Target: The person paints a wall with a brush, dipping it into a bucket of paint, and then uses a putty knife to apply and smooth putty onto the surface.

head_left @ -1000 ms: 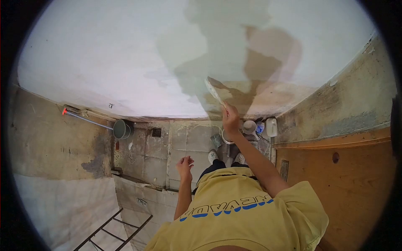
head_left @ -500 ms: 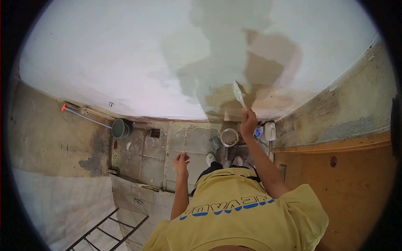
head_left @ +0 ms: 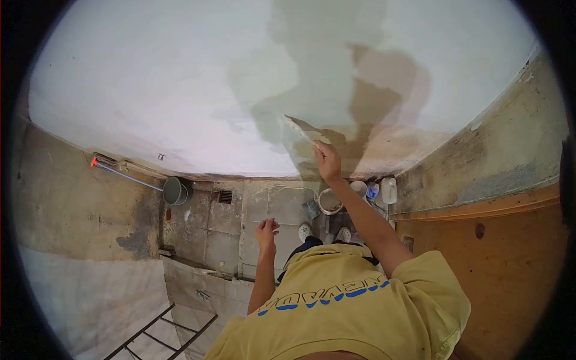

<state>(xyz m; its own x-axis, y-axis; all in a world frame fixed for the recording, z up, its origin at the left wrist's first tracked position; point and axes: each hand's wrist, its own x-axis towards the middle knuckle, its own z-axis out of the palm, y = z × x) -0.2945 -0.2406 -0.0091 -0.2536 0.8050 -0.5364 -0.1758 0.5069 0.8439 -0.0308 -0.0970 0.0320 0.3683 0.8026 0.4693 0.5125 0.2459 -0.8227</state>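
Observation:
My right hand (head_left: pixel 327 161) is wrapped round the handle of a putty knife (head_left: pixel 298 128). Its blade, coated with pale filler, is against the white wall (head_left: pixel 156 90), at the border between the white coat and a bare brownish patch (head_left: pixel 396 144). My left hand (head_left: pixel 267 234) hangs low over the floor, its fingers curled together; I cannot tell whether anything small is in them. Below my right forearm, a white bucket (head_left: pixel 321 203) stands on the floor near my feet.
A second white tub (head_left: pixel 359 187), a blue-and-white bag (head_left: pixel 372 192) and a white jug (head_left: pixel 389 191) stand by the wall. At left are a grey bucket (head_left: pixel 174 191) and a long-handled tool (head_left: pixel 129 174). A metal ladder-like frame (head_left: pixel 159 336) is at lower left, a wooden door (head_left: pixel 504 258) at right.
My right hand has swung left with the putty knife, whose blade now lies further left along the wall and tilts more to the left. My left hand has barely shifted.

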